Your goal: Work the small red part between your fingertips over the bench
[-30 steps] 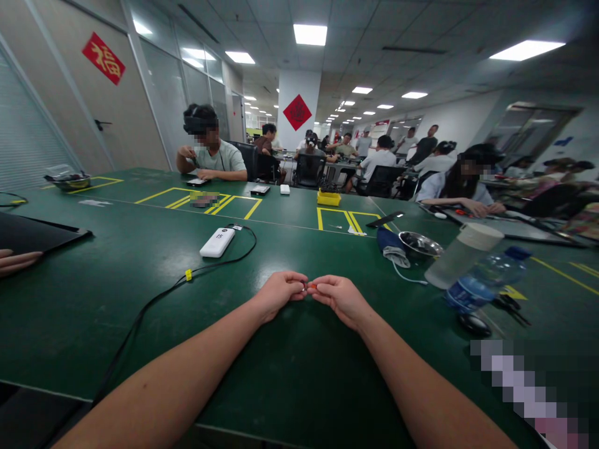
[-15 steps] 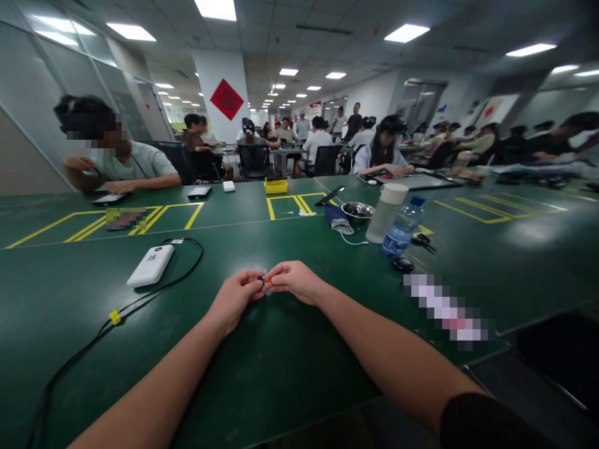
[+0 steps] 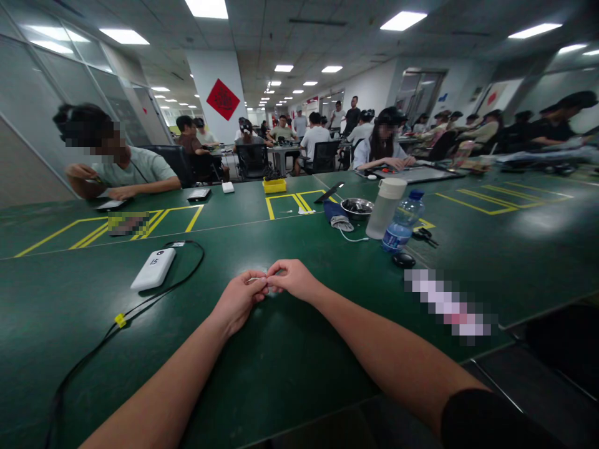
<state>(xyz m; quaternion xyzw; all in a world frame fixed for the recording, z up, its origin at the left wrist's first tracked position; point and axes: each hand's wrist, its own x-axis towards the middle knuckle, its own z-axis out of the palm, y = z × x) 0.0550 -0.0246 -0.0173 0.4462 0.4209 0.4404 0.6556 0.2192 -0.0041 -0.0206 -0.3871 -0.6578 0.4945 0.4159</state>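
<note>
My left hand [image 3: 238,300] and my right hand [image 3: 296,279] meet fingertip to fingertip, just above the green table [image 3: 285,355]. Both are closed in a pinch, thumbs against the forefingers. Whatever small thing lies between the fingertips is covered by them and too small to name. To the left of my hands lies a white power bank [image 3: 153,270] with a black cable [image 3: 136,308] running from it toward the near left edge.
On the right stand a frosted bottle [image 3: 384,212] and a clear water bottle [image 3: 403,221], with a black mouse [image 3: 403,260] below them. Beyond are a metal bowl [image 3: 357,208] and a yellow box [image 3: 274,186]. People sit across the table.
My hands stay together in nearly the same place. The small dark and orange-red bits that showed between the fingertips are now covered. The view has shifted slightly.
</note>
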